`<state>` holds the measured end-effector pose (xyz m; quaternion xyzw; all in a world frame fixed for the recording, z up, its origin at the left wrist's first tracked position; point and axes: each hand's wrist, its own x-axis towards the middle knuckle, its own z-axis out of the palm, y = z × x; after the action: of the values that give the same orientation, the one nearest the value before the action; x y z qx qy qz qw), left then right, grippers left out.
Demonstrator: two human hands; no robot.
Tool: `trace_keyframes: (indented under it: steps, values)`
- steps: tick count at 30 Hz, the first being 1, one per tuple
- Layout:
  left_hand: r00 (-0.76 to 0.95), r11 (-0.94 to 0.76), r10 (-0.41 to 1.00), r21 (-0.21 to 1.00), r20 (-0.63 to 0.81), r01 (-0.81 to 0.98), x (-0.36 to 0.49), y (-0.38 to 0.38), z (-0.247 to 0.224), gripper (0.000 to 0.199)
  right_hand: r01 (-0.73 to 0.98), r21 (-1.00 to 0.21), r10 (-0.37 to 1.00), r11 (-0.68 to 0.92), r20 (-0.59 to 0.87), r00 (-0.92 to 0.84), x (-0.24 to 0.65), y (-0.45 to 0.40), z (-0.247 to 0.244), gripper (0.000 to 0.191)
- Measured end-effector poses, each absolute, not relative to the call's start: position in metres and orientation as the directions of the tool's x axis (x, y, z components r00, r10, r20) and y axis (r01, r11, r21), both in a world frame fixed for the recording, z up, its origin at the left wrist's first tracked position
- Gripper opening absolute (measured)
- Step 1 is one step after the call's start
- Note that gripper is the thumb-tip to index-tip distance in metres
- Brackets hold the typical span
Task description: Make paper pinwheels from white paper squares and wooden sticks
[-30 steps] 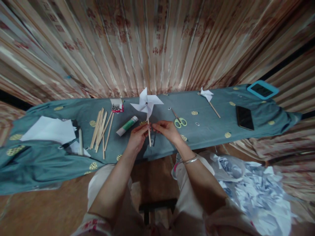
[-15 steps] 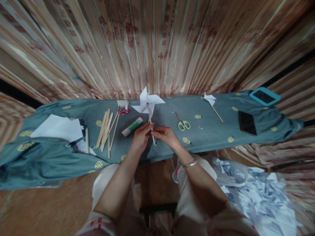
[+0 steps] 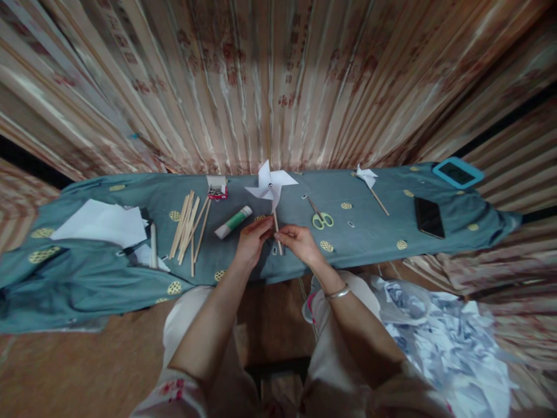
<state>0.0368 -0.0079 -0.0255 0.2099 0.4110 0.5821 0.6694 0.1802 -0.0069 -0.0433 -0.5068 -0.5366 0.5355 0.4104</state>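
Observation:
A white paper pinwheel [image 3: 262,184] with a pin at its centre stands over the middle of the table, its blades facing me. Its wooden stick [image 3: 277,225] runs down between my hands, slightly tilted. My right hand [image 3: 300,242] pinches the lower stick from the right, thumb and fingers together. On the other side, the closed fingers of my left hand [image 3: 253,239] press against the stick a little higher up; part of their grip is hidden. A green and white glue stick [image 3: 234,222] lies left of my left hand. Green-handled scissors [image 3: 322,219] rest right of the pinwheel.
Left are loose wooden sticks [image 3: 187,226], a small box of pins [image 3: 217,190], white paper [image 3: 102,223] and a white pen-like rod [image 3: 154,246]. Right lie another pinwheel [image 3: 368,176], a phone [image 3: 429,217] and a blue-framed tablet [image 3: 459,172]. A bag of paper scraps [image 3: 448,337] sits below.
The pinwheel and its stick have shifted slightly right and down and now lean the other way. My left fingers sit less far round the stick. The view has turned slightly.

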Motion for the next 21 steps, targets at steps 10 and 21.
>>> trace_keyframes:
  steps: [10, 21]
  values:
    - [0.027, 0.293, 0.939, 0.755, -0.343, -0.586, 0.044, -0.012, -0.025, 0.038, 0.616, -0.788, 0.989, 0.027, 0.109, 0.097, 0.264, -0.005, -0.016, 0.032]
    - [0.036, 0.302, 0.937, 0.758, -0.346, -0.578, 0.044, -0.013, -0.024, 0.038, 0.949, -0.079, 0.936, -0.305, 0.158, 0.314, 0.387, 0.049, 0.021, 0.036]
